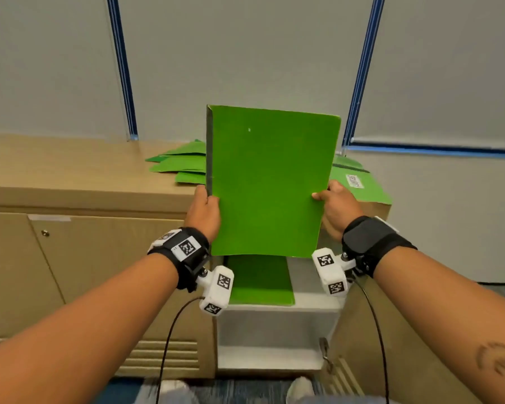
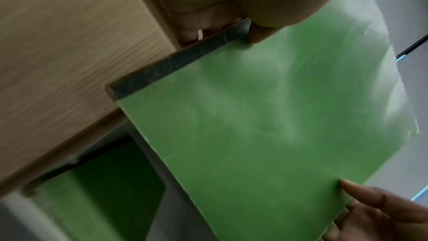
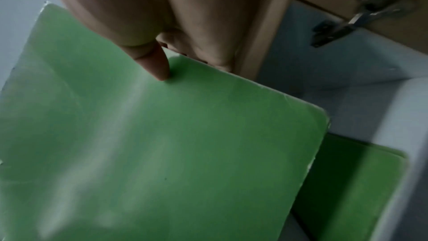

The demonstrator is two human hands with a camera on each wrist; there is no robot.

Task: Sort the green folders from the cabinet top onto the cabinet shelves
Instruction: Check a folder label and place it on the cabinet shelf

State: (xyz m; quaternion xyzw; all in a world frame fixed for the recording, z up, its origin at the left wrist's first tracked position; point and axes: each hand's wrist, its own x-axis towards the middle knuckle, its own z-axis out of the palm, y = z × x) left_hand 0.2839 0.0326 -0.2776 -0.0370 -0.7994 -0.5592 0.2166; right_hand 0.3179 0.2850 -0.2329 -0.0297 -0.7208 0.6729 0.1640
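I hold a green folder (image 1: 270, 182) upright in front of the cabinet, its dark spine on the left. My left hand (image 1: 206, 209) grips the spine edge low down, thumb on the front cover (image 2: 254, 116). My right hand (image 1: 334, 208) grips the opposite edge, thumb pressed on the cover (image 3: 162, 135). Several more green folders (image 1: 181, 166) lie scattered on the cabinet top (image 1: 70, 167), some hidden behind the held one. Another green folder (image 1: 260, 282) lies flat on the white upper shelf (image 1: 312, 301) below my hands.
The cabinet's right door (image 1: 391, 345) stands open with a metal hinge (image 3: 361, 16) showing; the left door (image 1: 99, 272) is closed. A lower white shelf (image 1: 268, 357) sits beneath. Grey partition panels with blue trim (image 1: 123, 68) rise behind the cabinet.
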